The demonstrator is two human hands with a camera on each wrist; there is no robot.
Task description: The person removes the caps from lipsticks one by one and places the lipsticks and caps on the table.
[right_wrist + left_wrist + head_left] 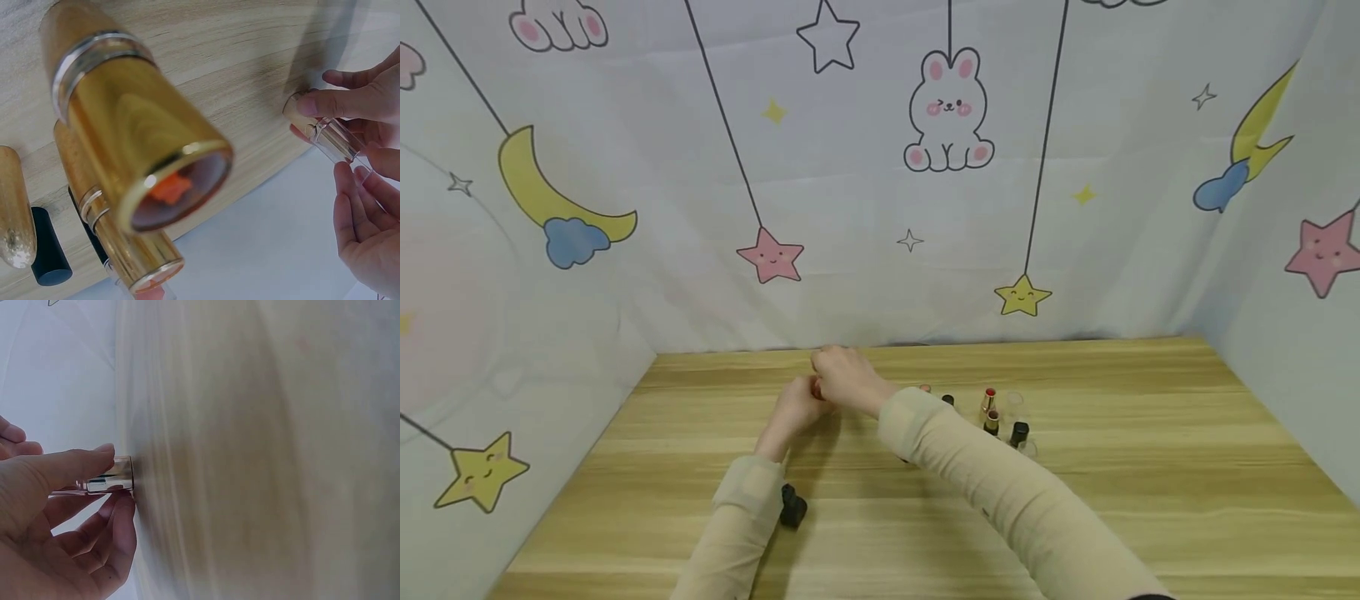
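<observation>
Both hands meet at the far left of the table around one lipstick tube, with a shiny gold base and a clear casing. My left hand pinches its lower part between thumb and fingers, close to the tabletop, as the left wrist view shows with the gold base. At the clear end, the fingertips of my right hand hold the casing. Whether the casing is apart from the base cannot be told. In the head view the hands hide most of the tube.
Right of the hands stand several lipsticks, including a red-tipped one, a black cap and clear caps. A black object lies beside the left forearm. Large gold tubes appear close in the right wrist view. A patterned curtain backs the table.
</observation>
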